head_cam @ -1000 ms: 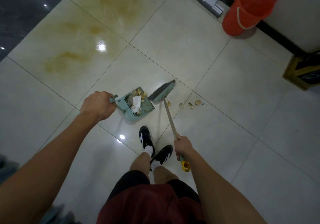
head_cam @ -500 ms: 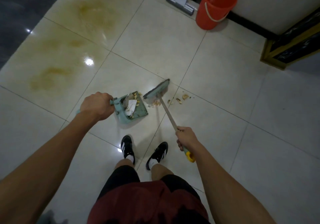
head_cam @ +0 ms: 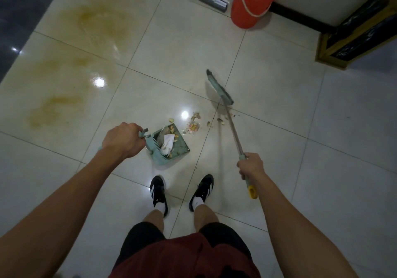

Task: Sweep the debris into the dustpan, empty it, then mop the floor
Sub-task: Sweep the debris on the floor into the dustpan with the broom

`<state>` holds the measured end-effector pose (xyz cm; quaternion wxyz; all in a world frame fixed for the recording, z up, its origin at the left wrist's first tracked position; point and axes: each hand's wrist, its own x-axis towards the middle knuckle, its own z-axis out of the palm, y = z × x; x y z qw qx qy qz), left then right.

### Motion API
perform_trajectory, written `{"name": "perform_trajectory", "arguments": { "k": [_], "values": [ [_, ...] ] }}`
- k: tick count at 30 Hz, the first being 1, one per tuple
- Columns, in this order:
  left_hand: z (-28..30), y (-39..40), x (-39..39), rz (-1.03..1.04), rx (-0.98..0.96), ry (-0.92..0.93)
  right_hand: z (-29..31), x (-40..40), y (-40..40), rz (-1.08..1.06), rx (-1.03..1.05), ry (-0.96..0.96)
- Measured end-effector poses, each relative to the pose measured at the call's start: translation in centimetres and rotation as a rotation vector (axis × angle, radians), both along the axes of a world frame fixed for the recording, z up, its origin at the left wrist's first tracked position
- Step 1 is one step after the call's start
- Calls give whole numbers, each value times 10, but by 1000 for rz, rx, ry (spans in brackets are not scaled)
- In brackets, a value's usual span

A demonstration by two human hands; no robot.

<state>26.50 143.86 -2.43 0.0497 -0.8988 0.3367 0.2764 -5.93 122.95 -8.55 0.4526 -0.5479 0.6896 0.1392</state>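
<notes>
One dustpan (head_cam: pixel 171 146), one broom (head_cam: pixel 219 89), one bucket (head_cam: pixel 253 2). Left hand (head_cam: pixel 123 141) grips dustpan handle; right hand (head_cam: pixel 251 166) grips broom.

Teal dustpan (head_cam: pixel 171 148) on tile, part-filled; loose debris (head_cam: pixel 194 125) beside; broom (head_cam: pixel 221 90) head beyond.

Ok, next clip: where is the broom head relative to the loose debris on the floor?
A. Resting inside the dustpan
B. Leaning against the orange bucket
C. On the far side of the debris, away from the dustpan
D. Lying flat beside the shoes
C: the broom head sits beyond the scattered debris, which lies between it and the dustpan mouth.
</notes>
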Motion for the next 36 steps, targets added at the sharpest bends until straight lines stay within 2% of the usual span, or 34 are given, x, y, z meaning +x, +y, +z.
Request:
{"name": "perform_trajectory", "arguments": {
  "k": [9,16,28,36],
  "values": [
    [-14,-6,-7,-22,14,-63,-23,-16,-38,136,-91,199],
    [-17,-13,-19,-50,13,-85,-30,-2,-56,299,46,246],
    [-19,29,-19,-42,-18,-68,-24,31,56,602,101,224],
    [-35,66,-12,-33,-58,-30,-20,43,119,731,152,234]
  ]
}}
